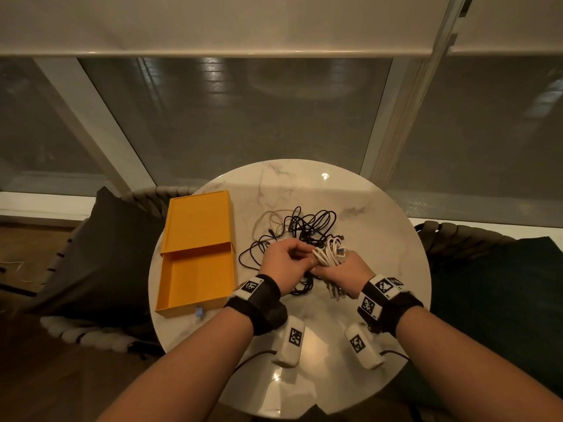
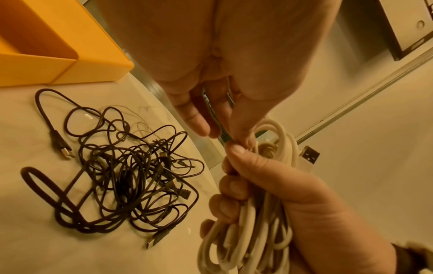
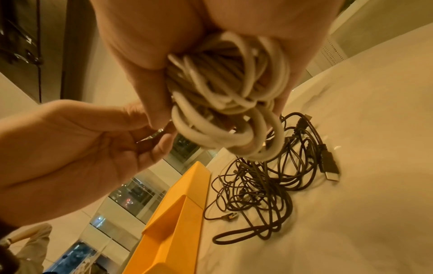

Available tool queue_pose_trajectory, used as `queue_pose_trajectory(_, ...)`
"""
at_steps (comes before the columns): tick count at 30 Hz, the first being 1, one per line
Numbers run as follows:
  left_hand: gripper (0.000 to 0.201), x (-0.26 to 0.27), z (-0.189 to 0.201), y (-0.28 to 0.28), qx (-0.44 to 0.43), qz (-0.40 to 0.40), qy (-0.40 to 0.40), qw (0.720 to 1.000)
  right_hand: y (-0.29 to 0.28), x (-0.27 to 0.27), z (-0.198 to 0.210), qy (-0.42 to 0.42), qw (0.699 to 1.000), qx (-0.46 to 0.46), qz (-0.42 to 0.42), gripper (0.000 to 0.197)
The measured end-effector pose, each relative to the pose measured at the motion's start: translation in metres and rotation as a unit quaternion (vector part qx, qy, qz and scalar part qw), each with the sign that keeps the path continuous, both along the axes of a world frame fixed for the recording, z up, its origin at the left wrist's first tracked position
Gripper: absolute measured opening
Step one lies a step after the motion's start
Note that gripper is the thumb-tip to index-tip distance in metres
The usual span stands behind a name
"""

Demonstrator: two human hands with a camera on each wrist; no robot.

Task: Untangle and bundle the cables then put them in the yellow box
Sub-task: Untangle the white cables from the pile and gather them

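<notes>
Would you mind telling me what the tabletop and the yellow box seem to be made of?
The tabletop looks like polished marble or a marble-look surface: grey veining, glossy reflections. The yellow box looks like matte rigid card or plastic: flat, even colour, no shine; I cannot tell which.

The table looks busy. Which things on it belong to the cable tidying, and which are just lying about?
Part of the job:
white cable coil, gripped by the right hand
left hand, pinching a thin tie
black cable tangle
yellow box

Just lying about:
dark cushion
woven chair
</notes>
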State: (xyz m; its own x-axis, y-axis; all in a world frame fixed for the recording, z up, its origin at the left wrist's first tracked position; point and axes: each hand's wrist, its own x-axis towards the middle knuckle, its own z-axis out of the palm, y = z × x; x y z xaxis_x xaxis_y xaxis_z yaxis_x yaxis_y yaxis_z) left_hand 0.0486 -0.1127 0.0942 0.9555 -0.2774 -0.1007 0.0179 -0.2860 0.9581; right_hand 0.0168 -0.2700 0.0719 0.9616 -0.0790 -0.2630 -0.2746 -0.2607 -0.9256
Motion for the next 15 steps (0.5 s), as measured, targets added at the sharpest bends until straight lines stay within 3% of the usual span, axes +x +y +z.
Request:
queue_pose_trajectory(7,0.026,0.022,-0.015,0.01,0.027,-0.053,-0.012,0.998,-0.005,0.018,-0.002,0.008,0.998,-0.041,-0.047,0.009)
queue_pose_trajectory(15,0.027,0.115,-0.05,0.025,0.137,0.041,0.02,0.99,-0.022,0.042,-0.007,0.046,0.987,0.05,-0.149,0.022)
